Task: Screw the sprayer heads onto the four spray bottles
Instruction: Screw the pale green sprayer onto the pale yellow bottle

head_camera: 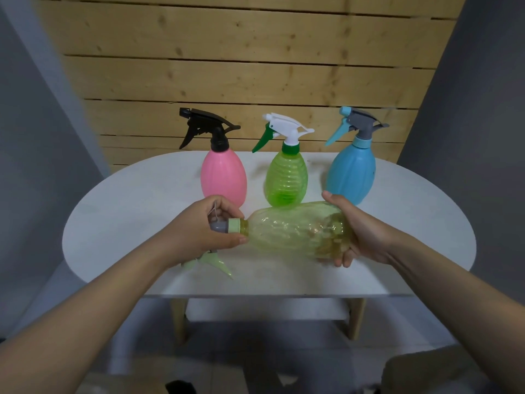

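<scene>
Three capped bottles stand far back while your right hand [366,237] clasps the base of the yellow-green bottle [295,233], lying left-right above the white table [426,223], and your left hand [204,228] pinches its sprayer head [224,226] at the neck.

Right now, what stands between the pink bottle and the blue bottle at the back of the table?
The head view shows the clear green bottle, upright with its white and green sprayer head on.

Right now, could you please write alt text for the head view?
Two hands hold a yellow-green bottle sideways over a white table: left hand on its sprayer head, right hand at its base. Behind stand three capped bottles.
</scene>
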